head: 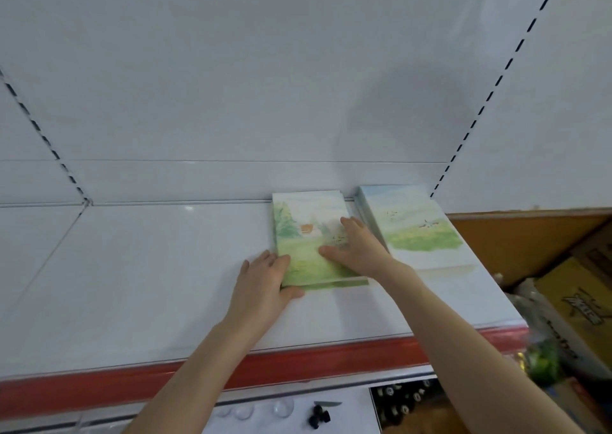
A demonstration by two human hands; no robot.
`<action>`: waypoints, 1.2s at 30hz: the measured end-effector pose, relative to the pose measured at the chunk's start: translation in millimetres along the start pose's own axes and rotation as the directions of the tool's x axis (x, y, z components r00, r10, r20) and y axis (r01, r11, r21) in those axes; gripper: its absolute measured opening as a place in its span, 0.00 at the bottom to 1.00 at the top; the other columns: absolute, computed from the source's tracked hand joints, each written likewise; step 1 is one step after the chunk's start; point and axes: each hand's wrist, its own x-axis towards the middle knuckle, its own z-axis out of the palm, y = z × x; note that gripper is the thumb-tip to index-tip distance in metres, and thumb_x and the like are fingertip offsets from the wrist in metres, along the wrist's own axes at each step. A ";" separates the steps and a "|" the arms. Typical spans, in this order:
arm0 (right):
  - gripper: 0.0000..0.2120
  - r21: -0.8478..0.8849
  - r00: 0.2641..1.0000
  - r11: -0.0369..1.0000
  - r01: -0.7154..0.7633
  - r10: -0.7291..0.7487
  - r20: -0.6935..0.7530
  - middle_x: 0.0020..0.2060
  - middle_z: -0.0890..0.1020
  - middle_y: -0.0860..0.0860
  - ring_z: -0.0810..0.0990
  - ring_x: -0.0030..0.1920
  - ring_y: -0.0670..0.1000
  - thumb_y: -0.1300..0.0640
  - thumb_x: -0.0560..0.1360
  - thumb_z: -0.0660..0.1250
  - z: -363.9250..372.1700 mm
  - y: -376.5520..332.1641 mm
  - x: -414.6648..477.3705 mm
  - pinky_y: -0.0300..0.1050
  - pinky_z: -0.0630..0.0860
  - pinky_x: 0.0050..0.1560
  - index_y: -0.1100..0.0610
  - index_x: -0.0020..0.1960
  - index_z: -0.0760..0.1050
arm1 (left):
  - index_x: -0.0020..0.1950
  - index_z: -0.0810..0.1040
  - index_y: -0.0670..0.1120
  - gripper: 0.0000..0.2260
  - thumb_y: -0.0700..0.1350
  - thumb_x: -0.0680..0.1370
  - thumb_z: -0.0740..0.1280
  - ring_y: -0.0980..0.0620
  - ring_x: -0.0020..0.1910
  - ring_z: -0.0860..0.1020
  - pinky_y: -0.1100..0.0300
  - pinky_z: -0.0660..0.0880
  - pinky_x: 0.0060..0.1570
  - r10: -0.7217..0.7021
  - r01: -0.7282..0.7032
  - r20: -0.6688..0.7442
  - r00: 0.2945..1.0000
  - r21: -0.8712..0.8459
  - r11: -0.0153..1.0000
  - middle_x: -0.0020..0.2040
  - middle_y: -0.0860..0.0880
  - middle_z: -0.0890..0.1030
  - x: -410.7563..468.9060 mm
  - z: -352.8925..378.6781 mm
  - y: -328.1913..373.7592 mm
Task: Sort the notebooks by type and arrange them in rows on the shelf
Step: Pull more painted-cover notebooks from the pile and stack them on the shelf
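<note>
The left stack of rectangular paper notebooks (298, 245) has a watercolour cover: green meadow, green trees, a small orange-roofed house. The right stack of rectangular paper notebooks (414, 231) shows pale blue sky, yellow-green field and dark specks, possibly birds. The glossy white metal shelf (132, 268) carries a red front strip (314, 365).

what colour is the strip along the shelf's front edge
Red. The front edge strip shows best in the head view.

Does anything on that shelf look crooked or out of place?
Slightly: the green meadow-cover notebook on top sits askew on its stack; a lower notebook's edge peeks out at the front.
</note>
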 end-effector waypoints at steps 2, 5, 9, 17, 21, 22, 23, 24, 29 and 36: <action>0.38 -0.020 1.000 1.000 -0.001 0.001 0.014 0.70 0.62 0.53 0.63 0.70 0.53 0.44 0.72 0.68 -1.7 0.5 2.4 0.45 0.61 0.66 0.59 0.73 0.55 | 0.66 0.68 0.45 0.24 0.55 0.75 0.65 0.48 0.65 0.67 0.56 0.58 0.64 0.029 -0.029 -0.008 1.000 0.043 0.999 0.63 0.48 0.72 -1.0 -0.7 0.1; 0.36 -0.104 0.999 0.994 0.042 -0.041 0.007 0.72 0.61 0.53 0.61 0.71 0.53 0.44 0.74 0.66 -11.7 -3.2 2.9 0.46 0.60 0.68 0.58 0.74 0.55 | 0.62 0.74 0.41 0.25 0.55 0.72 0.69 0.39 0.63 0.72 0.45 0.65 0.63 0.059 -0.058 -0.003 0.998 0.106 0.993 0.59 0.41 0.76 -6.9 -5.3 -2.7; 0.34 -0.273 0.976 0.943 0.192 -0.213 -0.050 0.75 0.55 0.54 0.51 0.75 0.53 0.44 0.76 0.61 -33.7 -26.0 7.1 0.46 0.50 0.72 0.57 0.75 0.54 | 0.55 0.80 0.40 0.26 0.60 0.70 0.62 0.36 0.53 0.80 0.38 0.74 0.49 -0.001 0.015 -0.070 0.998 0.191 0.982 0.53 0.37 0.81 -18.1 -20.3 -5.3; 0.33 -0.292 0.823 0.777 0.558 -0.562 0.077 0.75 0.56 0.55 0.50 0.75 0.52 0.44 0.77 0.60 -8.0 -157.9 19.7 0.41 0.46 0.71 0.58 0.75 0.53 | 0.59 0.78 0.42 0.33 0.65 0.76 0.46 0.40 0.53 0.80 0.42 0.76 0.48 -0.250 0.292 -0.170 0.953 0.297 0.909 0.53 0.40 0.82 -86.3 -83.5 -55.3; 0.33 -0.242 0.696 0.655 0.716 -0.699 0.165 0.75 0.56 0.54 0.51 0.75 0.52 0.44 0.77 0.60 36.9 -246.7 8.3 0.41 0.46 0.71 0.58 0.75 0.53 | 0.74 0.61 0.45 0.45 0.71 0.67 0.34 0.43 0.71 0.64 0.45 0.59 0.68 -0.446 0.499 -0.234 0.864 0.271 0.823 0.71 0.40 0.66 -148.0 -126.7 -98.1; 0.33 -0.222 0.664 0.627 0.747 -0.724 0.190 0.75 0.56 0.54 0.50 0.75 0.52 0.44 0.77 0.60 49.7 -269.5 2.2 0.41 0.47 0.72 0.57 0.75 0.53 | 0.76 0.53 0.48 0.47 0.70 0.63 0.32 0.46 0.75 0.56 0.48 0.52 0.72 -0.493 0.555 -0.266 0.828 0.263 0.789 0.75 0.43 0.58 -166.0 -134.5 -112.2; 0.33 -0.205 0.630 0.596 0.776 -0.748 0.210 0.75 0.56 0.53 0.50 0.75 0.51 0.44 0.77 0.60 62.8 -292.2 -5.1 0.41 0.47 0.72 0.57 0.75 0.53 | 0.76 0.49 0.50 0.47 0.69 0.61 0.31 0.48 0.75 0.52 0.50 0.48 0.72 -0.536 0.601 -0.287 0.794 0.234 0.764 0.76 0.45 0.55 -184.1 -142.5 -125.7; 0.33 -0.190 0.597 0.566 0.802 -0.770 0.225 0.75 0.56 0.53 0.51 0.75 0.51 0.44 0.77 0.60 76.7 -314.7 -12.9 0.42 0.47 0.72 0.57 0.75 0.53 | 0.76 0.48 0.50 0.48 0.69 0.60 0.31 0.48 0.76 0.51 0.51 0.47 0.73 -0.566 0.636 -0.308 0.764 0.218 0.740 0.76 0.46 0.54 -202.1 -151.6 -138.8; 0.32 -0.135 0.448 0.427 0.894 -0.857 0.253 0.75 0.57 0.54 0.52 0.75 0.52 0.45 0.77 0.60 150.4 -428.1 -60.0 0.43 0.48 0.72 0.57 0.75 0.53 | 0.76 0.50 0.51 0.42 0.72 0.67 0.39 0.49 0.75 0.52 0.51 0.48 0.72 -0.650 0.752 -0.403 0.644 0.181 0.634 0.76 0.48 0.56 -297.9 -197.4 -207.8; 0.32 -0.076 0.344 0.336 0.939 -0.900 0.269 0.74 0.58 0.54 0.53 0.75 0.53 0.45 0.77 0.60 245.3 -569.1 -120.0 0.43 0.50 0.72 0.58 0.75 0.54 | 0.76 0.53 0.50 0.33 0.66 0.76 0.53 0.51 0.74 0.55 0.51 0.50 0.72 -0.664 0.800 -0.486 0.568 0.135 0.585 0.75 0.50 0.60 -412.9 -259.2 -313.0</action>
